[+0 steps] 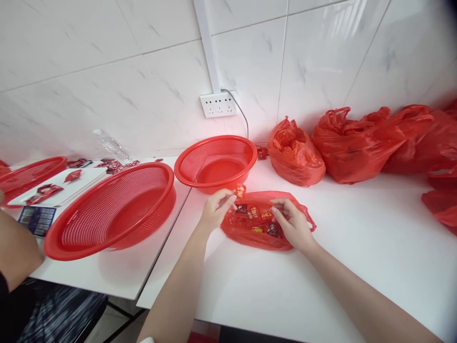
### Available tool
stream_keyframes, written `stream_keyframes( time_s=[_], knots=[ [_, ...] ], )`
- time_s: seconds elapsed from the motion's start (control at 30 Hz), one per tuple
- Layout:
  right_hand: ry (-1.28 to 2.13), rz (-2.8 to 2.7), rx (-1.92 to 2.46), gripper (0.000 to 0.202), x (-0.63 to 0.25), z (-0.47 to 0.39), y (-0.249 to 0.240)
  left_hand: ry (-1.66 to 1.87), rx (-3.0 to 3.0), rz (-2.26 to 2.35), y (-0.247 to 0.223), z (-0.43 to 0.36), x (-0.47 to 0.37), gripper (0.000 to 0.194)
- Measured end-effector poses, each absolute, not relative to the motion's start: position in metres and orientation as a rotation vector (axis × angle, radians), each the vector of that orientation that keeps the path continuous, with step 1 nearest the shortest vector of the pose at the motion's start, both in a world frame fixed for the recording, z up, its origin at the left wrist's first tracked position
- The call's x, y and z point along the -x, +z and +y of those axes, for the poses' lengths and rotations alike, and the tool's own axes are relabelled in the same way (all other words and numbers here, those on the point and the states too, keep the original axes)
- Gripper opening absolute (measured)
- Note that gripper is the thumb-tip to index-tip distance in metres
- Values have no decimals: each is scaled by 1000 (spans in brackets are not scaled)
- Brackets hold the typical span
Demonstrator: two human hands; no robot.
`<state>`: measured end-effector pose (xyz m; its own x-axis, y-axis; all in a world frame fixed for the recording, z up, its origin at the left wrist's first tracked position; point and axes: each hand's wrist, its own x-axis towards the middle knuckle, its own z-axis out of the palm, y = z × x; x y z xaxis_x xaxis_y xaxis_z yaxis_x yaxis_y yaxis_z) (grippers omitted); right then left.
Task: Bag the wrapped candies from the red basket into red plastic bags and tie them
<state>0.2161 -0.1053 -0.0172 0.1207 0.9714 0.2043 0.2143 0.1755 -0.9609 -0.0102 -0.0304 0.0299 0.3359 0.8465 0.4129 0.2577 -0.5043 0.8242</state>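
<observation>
A small candy point(240, 191) in a red and gold wrapper is pinched between the thumb and fingers of my left hand point(215, 209), just above the left rim of an opened red plastic bag point(257, 242). Inside the bag lie several wrapped candies point(254, 213) in red, gold and dark wrappers. My right hand point(294, 224) is at the bag's right side, thumb and index finger curled close together over the opening. What these fingers grip, if anything, is hard to make out. Behind the bag stands a red mesh basket point(216, 178), with its bottom bare.
Another red basket point(143, 224) sits left across the table seam. Tied red bags point(296, 155) line the wall at right. A white tray point(84, 183) with packets, a plastic bottle point(112, 145) and a person's arm point(17, 243) are at left. A power strip point(218, 105) hangs on the wall.
</observation>
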Motion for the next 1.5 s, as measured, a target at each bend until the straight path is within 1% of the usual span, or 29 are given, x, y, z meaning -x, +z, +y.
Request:
stream_keyframes(
  time_s=[0.07,0.17,0.23,0.33,0.4,0.6,0.73,0.8,0.87,0.97,1.07,1.17,1.3,1.5],
  knots=[
    [848,-1336,1276,30,-216,-106,-15,1158,-1946,863,29,-39,-2,15],
    [843,-1339,1286,30,-216,-106,-14,1406,-2008,763,34,-61,-18,11],
    [844,-1353,1275,30,-216,-106,-15,1516,-2063,672,42,-79,-25,14],
    [820,-1376,1258,29,-216,-105,-17,1581,-2193,545,54,-100,-31,25],
    [793,-1389,1263,29,-216,-105,-18,1637,-2266,486,60,-107,-33,29],
    [806,-1404,1282,29,-216,-106,-18,1693,-2356,458,59,-104,-34,27],
    [820,-1390,1277,29,-216,-107,-18,1692,-2364,453,58,-104,-35,22],
    [840,-1388,1253,30,-217,-107,-14,1625,-2312,491,57,-104,-36,13],
    [947,-1413,1134,30,-220,-109,-7,1389,-2124,568,53,-101,-37,6],
    [1181,-1444,797,38,-225,-111,4,891,-1639,588,38,-88,-40,20],
    [1246,-1437,668,37,-227,-111,7,629,-1359,543,18,-70,-41,25],
    [1172,-1411,749,30,-224,-109,2,555,-1221,550,4,-59,-42,28],
    [1099,-1379,800,22,-219,-108,-2,578,-1093,542,-2,-57,-45,29],
    [1100,-1394,796,23,-219,-109,0,627,-986,485,0,-59,-47,29]
  ],
)
